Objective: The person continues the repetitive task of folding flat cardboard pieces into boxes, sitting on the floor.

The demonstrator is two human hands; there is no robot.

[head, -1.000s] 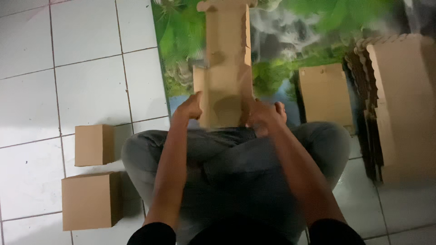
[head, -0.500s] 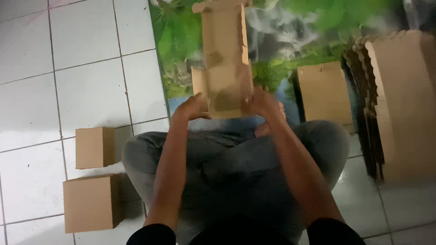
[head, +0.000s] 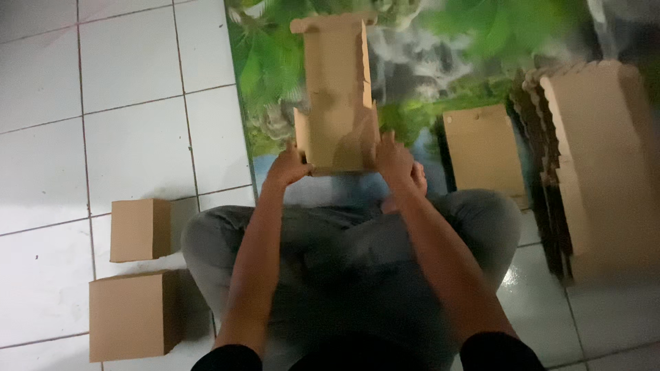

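We sit cross-legged on the white tiled floor (head: 103,124), looking down at our own arms and grey-trousered legs. Both of our hands hold one unfolded cardboard box blank (head: 335,96) out in front of us, above our knees and over the edge of a green leaf-patterned mat (head: 275,82). The blank stands roughly upright and runs away from us, its far flap reaching toward the top of the view.

Our left hand (head: 289,167) grips the blank's lower left corner, fingers closed against the card. Our right hand (head: 397,161) clasps the lower right edge, its fingers (head: 385,145) wrapped onto the side panel and pressing it inward; the picture is slightly blurred there, so we cannot tell exactly how the panel is bent.

To our left, two folded-up cardboard boxes rest on the floor, well apart from our hands: a smaller box (head: 141,229) farther off and a larger box (head: 134,316) nearer to us, just beside each other. To our right, a single flat cardboard sheet (head: 485,148) lies on the mat near our right knee, and beyond it a tall stack of flat blanks (head: 598,165) leans at the right edge of the view.
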